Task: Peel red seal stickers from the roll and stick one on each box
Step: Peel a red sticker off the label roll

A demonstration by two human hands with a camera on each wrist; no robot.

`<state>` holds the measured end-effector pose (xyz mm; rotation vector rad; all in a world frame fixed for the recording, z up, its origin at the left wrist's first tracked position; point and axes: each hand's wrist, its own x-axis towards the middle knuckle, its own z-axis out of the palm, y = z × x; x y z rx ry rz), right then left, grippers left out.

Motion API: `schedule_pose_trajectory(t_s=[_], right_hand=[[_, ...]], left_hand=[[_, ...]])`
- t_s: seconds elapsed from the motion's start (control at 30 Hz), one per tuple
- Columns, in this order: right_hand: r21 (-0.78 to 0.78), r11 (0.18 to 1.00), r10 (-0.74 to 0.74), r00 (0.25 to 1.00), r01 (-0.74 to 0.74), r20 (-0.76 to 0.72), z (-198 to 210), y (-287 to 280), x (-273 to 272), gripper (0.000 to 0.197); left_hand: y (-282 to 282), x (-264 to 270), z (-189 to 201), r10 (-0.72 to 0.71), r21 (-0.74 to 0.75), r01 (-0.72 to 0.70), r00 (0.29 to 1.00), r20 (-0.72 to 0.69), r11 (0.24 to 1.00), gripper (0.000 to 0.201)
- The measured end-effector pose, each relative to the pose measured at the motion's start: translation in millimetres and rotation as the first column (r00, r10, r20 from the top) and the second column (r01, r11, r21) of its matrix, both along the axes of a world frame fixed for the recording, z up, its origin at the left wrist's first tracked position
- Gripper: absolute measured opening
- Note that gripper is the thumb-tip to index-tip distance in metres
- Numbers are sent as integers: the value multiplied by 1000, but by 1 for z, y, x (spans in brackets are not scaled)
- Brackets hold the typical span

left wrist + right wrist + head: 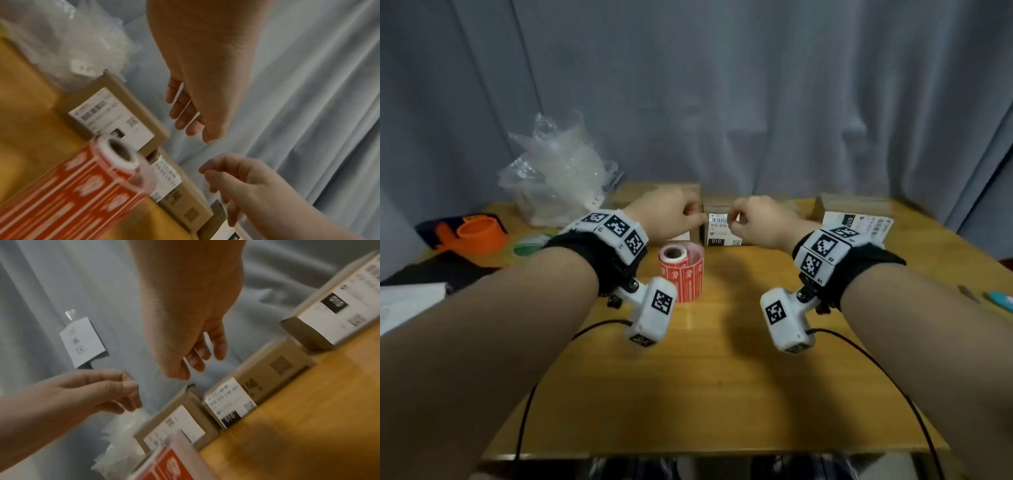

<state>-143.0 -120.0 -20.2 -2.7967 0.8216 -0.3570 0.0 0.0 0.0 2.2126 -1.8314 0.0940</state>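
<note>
Right now both hands hang raised over the far middle of the table (722, 377), and neither touches the sticker roll (683, 270). The left hand (671, 214) shows loosely curled fingers with nothing between them in the wrist views; the right hand (753, 219) has thumb and forefinger drawn together, also loosely curled. Whether a sticker or a backing scrap is pinched there cannot be told: too small and blurred.

The roll stands on end, core axis vertical, on the table near-left of the fingertips, under and just right of the left wrist. Its red printed sheet faces the near side, and a loose tail seems to curl off the top right. The left hand is the nearer one, so my guess is that hand drops back and down to steady the roll while the right picks the sticker edge.

Three boxes sit in a row along the far edge, all label-up: left box (654, 193), middle box (719, 222) directly under the hands, and right box (856, 212) well apart from them. No red seal is visible on any box, though hands hide parts of the left and middle ones. Clear plastic bags (558, 178) lie far left.
</note>
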Motion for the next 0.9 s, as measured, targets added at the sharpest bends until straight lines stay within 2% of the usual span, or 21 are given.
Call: schedule_pose_trajectory(t_s=[0.07,0.17,0.27,0.37,0.43,0.5,0.6,0.67,0.77,0.9], right_hand=[[58,998,-27,999,29,-22,-15,-2,0,21],[142,990,12,999,-7,-34,-42,-2,1,26],[192,972,131,990,-137,42,-55,-5,6,50],[253,939,226,972,-234,59,-62,-4,10,69],[248,939,229,972,-237,59,-64,-5,12,66],[217,950,219,975,-224,49,-63,-7,14,52],[189,956,221,975,-223,31,-62,-12,13,28],[185,958,214,975,-220,53,-62,-14,11,22],[246,949,171,976,-199,131,-62,-16,7,27],[432,888,51,967,-158,250,-60,-20,-2,23]], left_hand=[[2,2,-16,26,83,-21,998,-59,996,31],[2,5,-43,34,176,-12,992,-123,984,41],[-2,4,-55,39,191,-28,998,-55,981,48],[-5,0,-61,30,189,-26,999,-18,982,36],[-5,1,-63,-2,140,15,996,-92,990,23],[-3,3,-64,-25,115,42,989,-147,992,18],[-1,6,-64,-35,90,50,986,-166,995,14],[1,9,-63,8,77,5,986,-165,997,11],[3,11,-63,63,49,-56,986,-156,997,18],[7,11,-61,52,17,-50,973,-226,999,43]])
